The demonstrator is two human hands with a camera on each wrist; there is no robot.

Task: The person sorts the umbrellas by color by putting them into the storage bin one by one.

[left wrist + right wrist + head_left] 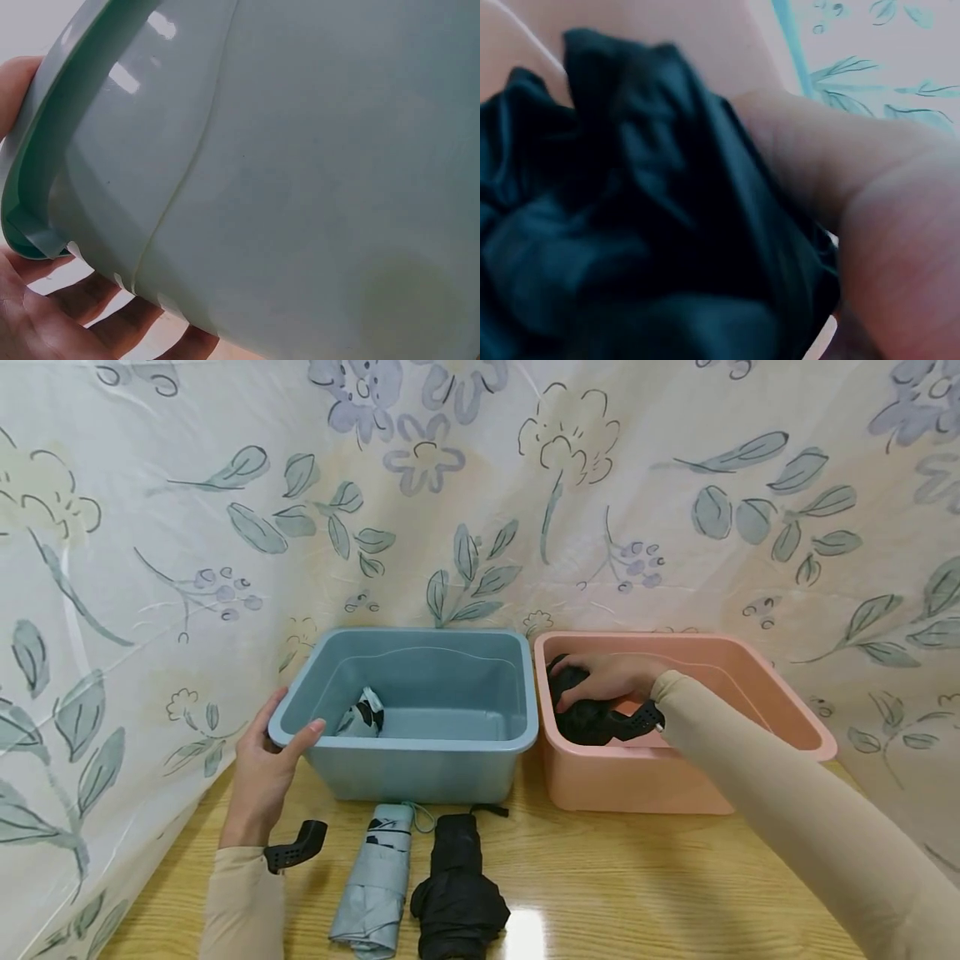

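Note:
My left hand (262, 768) holds the front left corner of a blue plastic bin (420, 768). Its thumb lies over the rim, and in the left wrist view the fingers (124, 326) reach along the outer wall. Inside the pink bin (637, 785), at its left end, my right hand (611, 678) grips a black folding umbrella (585, 723). Loose black cloth (652, 210) of it fills much of the right wrist view beside the thumb; the other fingers are mostly hidden there. A light grey-blue bundle with black marks (363, 717) lies in the blue bin's left part.
On the wooden table (600, 877), before the blue bin, a grey-blue folded umbrella (377, 877) lies beside a black folded umbrella (459, 893). The bins stand side by side against a flower-patterned cloth (480, 485), which also hangs at left and right.

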